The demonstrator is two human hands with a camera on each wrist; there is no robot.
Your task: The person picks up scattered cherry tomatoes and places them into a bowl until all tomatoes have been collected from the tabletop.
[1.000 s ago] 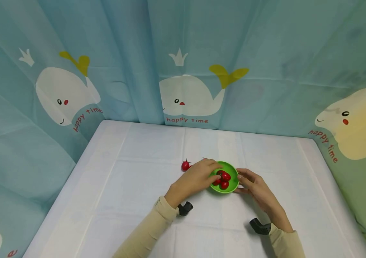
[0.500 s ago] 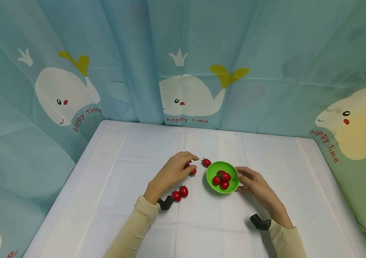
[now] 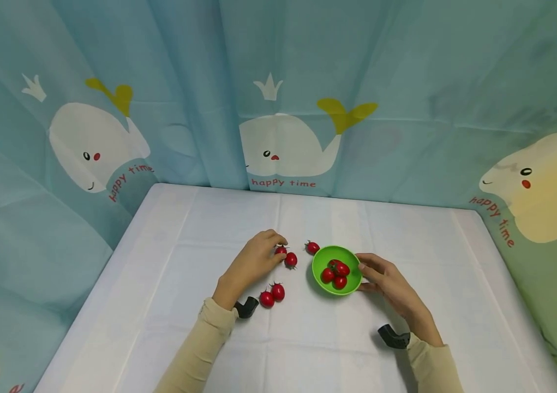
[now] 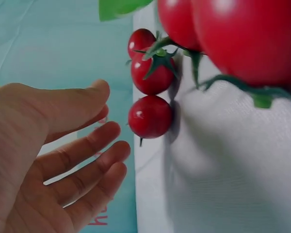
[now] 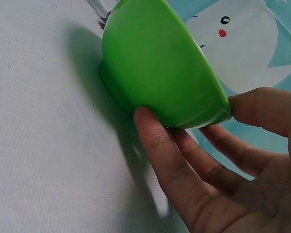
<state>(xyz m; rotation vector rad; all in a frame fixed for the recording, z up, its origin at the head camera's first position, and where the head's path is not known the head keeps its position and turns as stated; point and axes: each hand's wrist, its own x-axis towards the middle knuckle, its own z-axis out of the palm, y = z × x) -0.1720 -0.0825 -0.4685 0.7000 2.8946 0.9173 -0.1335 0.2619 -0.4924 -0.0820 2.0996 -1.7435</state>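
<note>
My left hand reaches around a cherry tomato, thumb and fingers apart. In the left wrist view its fingertips stop just short of the nearest tomato. Another red tomato lies beside that one, and a third sits near the green bowl. Several tomatoes rest inside the bowl. My right hand holds the bowl's right side; the right wrist view shows the thumb on the rim and fingers against the underside of the green bowl.
Two more tomatoes lie close to my left wrist, large in the left wrist view. A white cloth covers the table. A blue curtain printed with whales hangs behind it. Black wrist mounts stick out from both sleeves.
My left hand has moved from over the bowl leftward to the loose tomatoes, leaving the bowl's tomatoes in view. My right hand has stayed at the bowl.
</note>
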